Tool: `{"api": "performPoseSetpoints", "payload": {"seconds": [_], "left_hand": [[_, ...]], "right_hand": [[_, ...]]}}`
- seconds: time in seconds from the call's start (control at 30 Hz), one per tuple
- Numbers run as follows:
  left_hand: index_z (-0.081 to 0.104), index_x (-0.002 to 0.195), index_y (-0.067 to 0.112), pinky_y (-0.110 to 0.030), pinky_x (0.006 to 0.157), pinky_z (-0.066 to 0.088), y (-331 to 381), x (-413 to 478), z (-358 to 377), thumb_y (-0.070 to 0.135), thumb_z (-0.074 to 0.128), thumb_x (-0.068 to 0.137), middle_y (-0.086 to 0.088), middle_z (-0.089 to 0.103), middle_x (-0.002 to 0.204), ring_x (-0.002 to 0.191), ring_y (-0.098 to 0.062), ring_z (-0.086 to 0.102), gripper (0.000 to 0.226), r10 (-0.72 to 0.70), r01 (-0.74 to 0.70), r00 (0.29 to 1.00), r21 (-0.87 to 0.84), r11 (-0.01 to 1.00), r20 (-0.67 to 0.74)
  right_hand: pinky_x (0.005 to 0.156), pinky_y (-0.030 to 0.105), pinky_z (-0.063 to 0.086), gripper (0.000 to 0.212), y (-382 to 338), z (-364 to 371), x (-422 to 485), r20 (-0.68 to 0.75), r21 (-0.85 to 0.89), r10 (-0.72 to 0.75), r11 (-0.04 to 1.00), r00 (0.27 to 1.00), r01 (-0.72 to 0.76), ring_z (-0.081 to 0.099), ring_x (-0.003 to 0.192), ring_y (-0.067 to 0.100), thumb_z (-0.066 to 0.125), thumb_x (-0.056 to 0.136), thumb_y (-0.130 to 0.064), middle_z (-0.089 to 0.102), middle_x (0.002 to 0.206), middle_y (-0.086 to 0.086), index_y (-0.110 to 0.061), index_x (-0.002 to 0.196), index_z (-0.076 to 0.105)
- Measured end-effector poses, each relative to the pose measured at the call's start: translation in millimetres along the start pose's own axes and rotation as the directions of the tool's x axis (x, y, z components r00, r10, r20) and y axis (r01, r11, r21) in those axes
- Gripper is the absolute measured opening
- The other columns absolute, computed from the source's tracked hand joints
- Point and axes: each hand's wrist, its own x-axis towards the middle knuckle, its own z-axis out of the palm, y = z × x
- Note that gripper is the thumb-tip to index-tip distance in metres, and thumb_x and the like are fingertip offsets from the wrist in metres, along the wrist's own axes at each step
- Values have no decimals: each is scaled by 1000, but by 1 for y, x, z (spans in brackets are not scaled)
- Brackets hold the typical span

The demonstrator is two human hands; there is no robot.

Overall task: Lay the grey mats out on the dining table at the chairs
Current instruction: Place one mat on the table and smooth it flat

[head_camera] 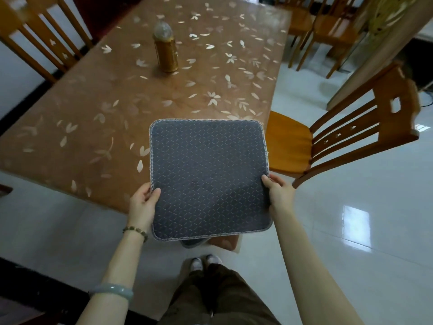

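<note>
I hold a grey mat [208,177] with a stitched pale border flat in front of me, above the near corner of the dining table [117,102]. My left hand [143,202] grips its left edge, thumb on top. My right hand [277,193] grips its right edge. The edge of another grey mat [193,243] peeks out beneath it near the table corner. A wooden chair [328,137] stands at the table's right side, close to the mat.
A golden lantern-like object with a clear dome [165,50] stands mid-table. Another wooden chair [39,41] is at the far left, and more chairs [328,26] stand at the far right. Glossy white tiled floor [351,231] surrounds the table.
</note>
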Motion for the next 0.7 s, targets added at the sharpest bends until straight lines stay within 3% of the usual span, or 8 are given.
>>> {"api": "performPoseSetpoints", "payload": {"seconds": [0.1, 0.33, 0.53, 0.7], "left_hand": [[66, 94, 29, -42, 86, 51, 15, 1, 5, 9, 54, 93, 3, 70, 98, 91, -20, 66, 23, -13, 15, 1000, -96, 995, 27], [64, 113, 14, -43, 91, 50, 51, 0, 35, 7, 51, 94, -8, 68, 111, 101, -26, 64, 23, 22, -2, 996, -216, 976, 88], [73, 91, 29, -38, 83, 52, 64, 1, 76, 8, 55, 92, 3, 75, 92, 91, -21, 67, 28, 60, -46, 996, -211, 976, 61], [73, 88, 31, -29, 74, 53, 68, -8, 138, 7, 56, 92, 9, 76, 88, 83, -12, 69, 30, 54, -58, 998, -238, 970, -22]], "right_hand": [[67, 23, 45, 7, -11, -12, -9, -31, 69, -28, 997, 999, 30, 58, 82, 8, 67, 87, -18, 63, 89, -12, -26, 89, 67], [96, 41, 46, 18, -41, -45, -13, -67, 123, -35, 991, 997, 43, 57, 104, 19, 68, 86, -19, 63, 112, -4, -21, 104, 69], [103, 44, 45, 20, -66, -77, 10, -61, 139, -75, 987, 995, 83, 55, 112, 22, 68, 86, -18, 60, 122, 1, -19, 106, 69], [103, 44, 44, 19, -91, -118, 53, -14, 140, -81, 987, 997, 82, 55, 112, 22, 69, 86, -18, 60, 123, 0, -19, 104, 69]]}}
